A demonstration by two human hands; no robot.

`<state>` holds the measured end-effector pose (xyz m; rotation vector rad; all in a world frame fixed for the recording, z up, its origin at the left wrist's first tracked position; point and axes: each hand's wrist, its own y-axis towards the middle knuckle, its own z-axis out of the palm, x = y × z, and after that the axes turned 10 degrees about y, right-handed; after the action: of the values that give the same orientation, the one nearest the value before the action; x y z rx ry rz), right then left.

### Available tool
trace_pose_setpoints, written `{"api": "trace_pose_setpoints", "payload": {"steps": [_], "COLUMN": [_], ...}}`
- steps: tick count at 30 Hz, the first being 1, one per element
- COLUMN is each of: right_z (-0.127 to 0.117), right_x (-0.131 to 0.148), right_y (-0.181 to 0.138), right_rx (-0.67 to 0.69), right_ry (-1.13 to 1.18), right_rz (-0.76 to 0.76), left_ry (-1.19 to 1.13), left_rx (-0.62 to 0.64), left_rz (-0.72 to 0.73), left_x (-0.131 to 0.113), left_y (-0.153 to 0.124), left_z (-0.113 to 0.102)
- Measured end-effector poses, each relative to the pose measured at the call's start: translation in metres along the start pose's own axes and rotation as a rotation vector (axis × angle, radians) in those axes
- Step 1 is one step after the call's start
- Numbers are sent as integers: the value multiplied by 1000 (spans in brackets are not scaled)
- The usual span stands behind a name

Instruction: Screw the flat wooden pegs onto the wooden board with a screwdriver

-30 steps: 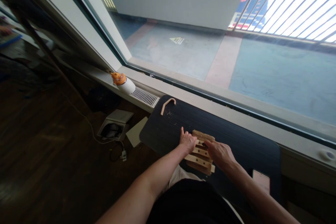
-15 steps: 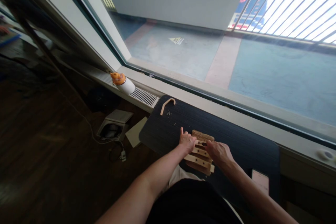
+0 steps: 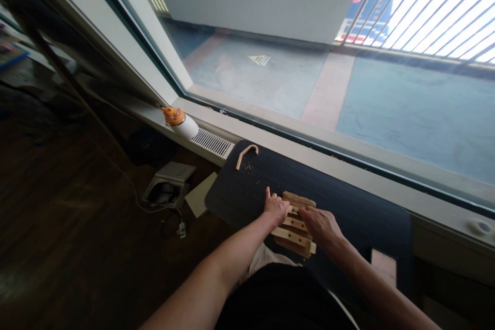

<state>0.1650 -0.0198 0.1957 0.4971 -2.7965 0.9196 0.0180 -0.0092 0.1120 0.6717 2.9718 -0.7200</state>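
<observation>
On the dark table lies a small slatted wooden piece: pale wood strips (image 3: 293, 237) with dark round holes, set across brown boards (image 3: 298, 199). My left hand (image 3: 276, 209) is closed on the left end of the uppermost strip, one digit sticking out away from me. Over the right part of that same strip, my right hand (image 3: 319, 220) is pinched, fingertips down at the wood near a hole. What it holds, if anything, is hidden by the fingers. A hooked wooden piece (image 3: 242, 156) rests at the table's far left, beside tiny screw-like bits (image 3: 248, 167).
The dark table (image 3: 348, 201) stands against a window sill. A phone (image 3: 384, 267) lies at its right side. On the vent to the left stands a white bottle (image 3: 187, 127) with an orange animal-shaped top. An opened box (image 3: 169, 185) and cable are on the floor.
My right hand has shifted slightly left along the uppermost strip, and the dark spot by its fingertips is now covered. My left hand has stayed in place.
</observation>
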Motion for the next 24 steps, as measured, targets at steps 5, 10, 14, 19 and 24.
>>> {"api": "trace_pose_setpoints", "payload": {"steps": [5,10,14,19,24], "right_z": [6,9,8,6,3], "right_x": [-4,-8,-6,-1,-3], "right_y": [3,5,4,7,7], "right_rx": [-4,-11,-9,-14,-25], "right_ry": [0,-8,-15,-25,-27], "right_rz": [15,62,81,87,51], "left_ry": [2,0,-1,6,10], "left_rx": [4,15,17,18,14], "left_rz": [-2,-8,-10,-9,-5], "left_x": [0,0,0,0,-1], "left_y": [0,1,1,0,0], "left_z": [0,0,-1,-3,-2]}}
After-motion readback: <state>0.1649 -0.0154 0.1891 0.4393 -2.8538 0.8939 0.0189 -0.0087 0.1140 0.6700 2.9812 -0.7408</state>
